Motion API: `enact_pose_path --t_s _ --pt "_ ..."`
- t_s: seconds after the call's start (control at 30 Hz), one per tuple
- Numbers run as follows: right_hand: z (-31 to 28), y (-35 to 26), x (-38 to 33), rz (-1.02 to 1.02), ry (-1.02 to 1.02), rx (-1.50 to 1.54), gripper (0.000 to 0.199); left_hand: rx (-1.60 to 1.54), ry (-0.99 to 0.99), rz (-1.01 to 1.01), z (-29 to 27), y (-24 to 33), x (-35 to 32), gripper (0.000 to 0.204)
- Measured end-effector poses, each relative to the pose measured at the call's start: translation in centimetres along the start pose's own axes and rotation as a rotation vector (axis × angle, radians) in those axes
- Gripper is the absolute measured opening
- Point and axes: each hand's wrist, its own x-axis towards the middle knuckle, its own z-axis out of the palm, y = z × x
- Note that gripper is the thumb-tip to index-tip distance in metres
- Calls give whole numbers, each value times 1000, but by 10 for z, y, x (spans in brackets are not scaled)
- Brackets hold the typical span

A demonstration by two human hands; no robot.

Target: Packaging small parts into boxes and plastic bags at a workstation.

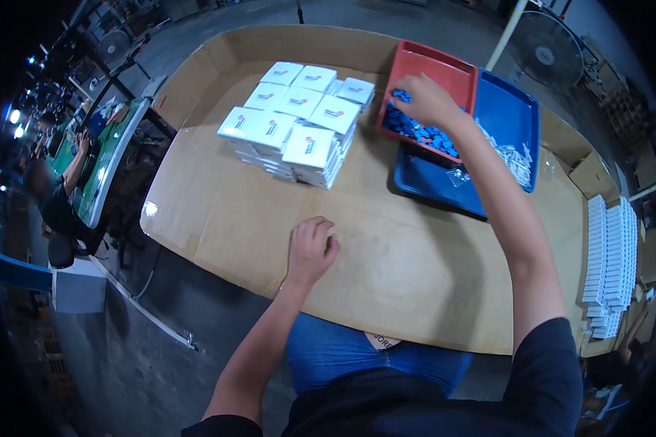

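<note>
My right hand (431, 103) reaches over the red tray (441, 62), fingers closed on some small blue pieces (401, 95). Below it, many more small blue pieces (424, 135) lie heaped in the tray's near end; they are too small to name. My left hand (313, 250) rests on the cardboard-covered table (386, 262), fingers loosely curled and slightly apart, with nothing visible in it. Beyond the left hand stand stacks of flat white boxes (307, 149) with small printed marks, at the table's middle left.
A blue tray (514, 95) sits partly under the red one and holds thin white pieces (514, 162) and a clear bag (458, 176). Tall stacks of white boxes (608, 255) stand at the right. Cardboard walls (306, 40) edge the table. A person (62, 197) works at a green-topped bench, far left.
</note>
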Motion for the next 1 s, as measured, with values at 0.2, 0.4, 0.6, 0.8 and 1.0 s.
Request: enact_pose_path --t_s 0.2,0.4,0.6,0.8,1.0 --pt "85 15 131 16 -274 -170 50 5 -76 -14 -5 -1 1 30" --pt "148 47 173 133 -403 -96 77 -25 -82 -26 -1 -2 4 30" --pt "128 44 179 209 -244 -160 87 -25 -86 -35 -2 -5 2 30" --pt "62 45 126 122 334 -35 91 -21 -65 -22 2 -8 -1 32" --pt "-3 -9 -50 -37 537 525 86 -8 -46 28 1 0 -2 30"
